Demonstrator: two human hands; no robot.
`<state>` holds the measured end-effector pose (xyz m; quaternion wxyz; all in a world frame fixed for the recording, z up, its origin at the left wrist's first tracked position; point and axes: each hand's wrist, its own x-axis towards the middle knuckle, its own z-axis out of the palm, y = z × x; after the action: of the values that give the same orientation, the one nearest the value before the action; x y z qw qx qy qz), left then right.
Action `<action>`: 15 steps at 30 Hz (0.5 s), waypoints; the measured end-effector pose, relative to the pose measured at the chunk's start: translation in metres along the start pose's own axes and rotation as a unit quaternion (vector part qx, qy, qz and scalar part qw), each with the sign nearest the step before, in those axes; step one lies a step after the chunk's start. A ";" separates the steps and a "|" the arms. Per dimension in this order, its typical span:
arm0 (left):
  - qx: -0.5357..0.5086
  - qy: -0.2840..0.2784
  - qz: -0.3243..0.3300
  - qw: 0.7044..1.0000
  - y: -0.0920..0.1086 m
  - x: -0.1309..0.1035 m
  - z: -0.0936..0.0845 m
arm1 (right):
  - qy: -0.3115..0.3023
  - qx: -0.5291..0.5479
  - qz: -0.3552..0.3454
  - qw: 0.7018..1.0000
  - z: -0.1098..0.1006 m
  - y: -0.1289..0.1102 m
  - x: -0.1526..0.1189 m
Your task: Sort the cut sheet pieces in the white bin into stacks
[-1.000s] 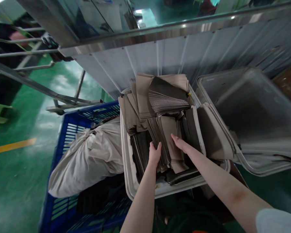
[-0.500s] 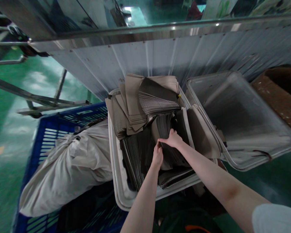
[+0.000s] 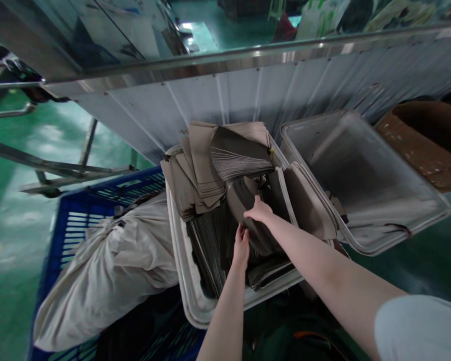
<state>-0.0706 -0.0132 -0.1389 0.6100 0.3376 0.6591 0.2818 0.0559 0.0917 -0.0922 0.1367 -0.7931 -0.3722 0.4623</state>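
A white bin [image 3: 186,296] holds stacks of flat grey-brown and black pieces. My right hand [image 3: 260,209] is on a dark stack [image 3: 244,193] in the middle of the bin, its fingers bent over the pieces. Just below and left of it, my left hand [image 3: 241,241] touches the near left side of that stack, fingers partly curled; what lies under its fingertips is hidden. Fanned dark pieces [image 3: 238,155] lie behind the hands, and light grey-brown pieces [image 3: 203,165] are at the back left. Another dark stack [image 3: 206,245] stands at the left.
A blue crate [image 3: 56,250] with a pale cloth bundle [image 3: 124,271] is at the left. To the right are a grey translucent bin [image 3: 379,185] and a brown container [image 3: 406,130]. A corrugated wall [image 3: 240,95] runs behind; a metal frame [image 3: 60,168] stands at the left.
The middle stack has bent and shifted left under my right hand. My hands have moved slightly apart. The whole view has shifted a little.
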 end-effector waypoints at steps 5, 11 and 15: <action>-0.166 -0.056 -0.155 0.972 -0.022 -0.052 -0.009 | -0.064 0.149 -0.040 0.986 -0.027 0.011 -0.016; -0.479 -0.058 -0.173 0.859 -0.034 -0.070 0.000 | -0.157 0.417 -0.084 0.892 -0.022 0.030 -0.064; -0.554 -0.042 -0.095 0.826 -0.044 -0.059 -0.037 | -0.203 0.575 -0.053 0.791 0.005 0.049 -0.078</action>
<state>-0.1101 -0.0854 -0.1335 0.7452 -0.1102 0.3948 0.5260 0.0514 0.0020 -0.0731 0.5131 -0.4353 -0.0984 0.7332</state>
